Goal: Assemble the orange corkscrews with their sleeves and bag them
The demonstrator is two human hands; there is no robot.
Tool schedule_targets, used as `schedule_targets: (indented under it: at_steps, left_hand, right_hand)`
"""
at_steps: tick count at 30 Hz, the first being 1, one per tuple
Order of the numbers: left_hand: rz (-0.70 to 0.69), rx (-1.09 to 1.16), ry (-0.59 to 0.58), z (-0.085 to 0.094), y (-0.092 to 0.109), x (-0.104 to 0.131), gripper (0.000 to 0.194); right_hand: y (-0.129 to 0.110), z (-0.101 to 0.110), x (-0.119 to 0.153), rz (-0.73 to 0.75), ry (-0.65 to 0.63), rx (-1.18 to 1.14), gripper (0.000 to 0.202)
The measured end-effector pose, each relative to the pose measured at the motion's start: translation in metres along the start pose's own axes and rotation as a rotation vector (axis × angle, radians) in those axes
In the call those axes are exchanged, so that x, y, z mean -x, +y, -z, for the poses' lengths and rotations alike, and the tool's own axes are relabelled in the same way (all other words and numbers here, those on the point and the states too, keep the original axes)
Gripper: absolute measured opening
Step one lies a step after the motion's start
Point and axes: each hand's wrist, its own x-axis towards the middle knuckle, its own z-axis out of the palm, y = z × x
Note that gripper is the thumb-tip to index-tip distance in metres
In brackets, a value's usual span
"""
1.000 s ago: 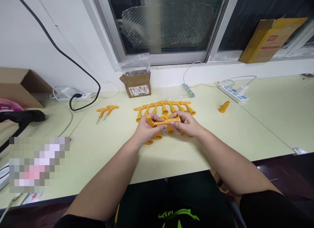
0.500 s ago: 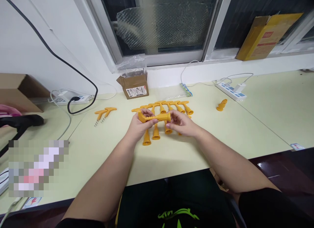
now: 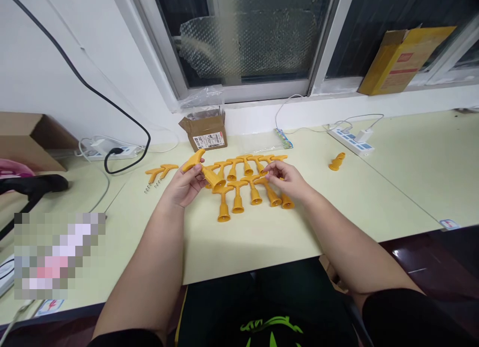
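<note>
Raised over the table's middle, a yellow corkscrew with a T-shaped handle and a bell-shaped base is gripped near its handle by my left hand. The bell points down and to the right. My right hand has curled fingers with a gap to the thumb, over the right end of the laid-out corkscrews; nothing shows in it. Several like corkscrews lie in two rows, including one in the front row. Left of them lie two yellow handles with bare metal spirals. A single yellow bell-shaped piece stands at the right.
A small open carton and a clear plastic bag are at the back by the wall. Power strips with cables lie at both sides. A black cable hangs at left, near a brown box.
Both hands were together at the corkscrew. Now the left hand has carried it left and tilted it, handle up, while the right hand has let go and moved slightly right.
</note>
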Motion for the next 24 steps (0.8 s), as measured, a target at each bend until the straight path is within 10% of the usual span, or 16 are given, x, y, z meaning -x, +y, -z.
schedule_targets:
  at_steps: [9, 24]
  left_hand:
    - [0.505, -0.762, -0.058, 0.025, 0.026, 0.013, 0.067]
    - [0.680, -0.853, -0.191, 0.018, 0.018, 0.014, 0.087]
  right_hand:
    - [0.006, 0.005, -0.003, -0.001, -0.005, 0.080, 0.018]
    - [0.019, 0.018, -0.004, 0.010, 0.037, 0.142, 0.024]
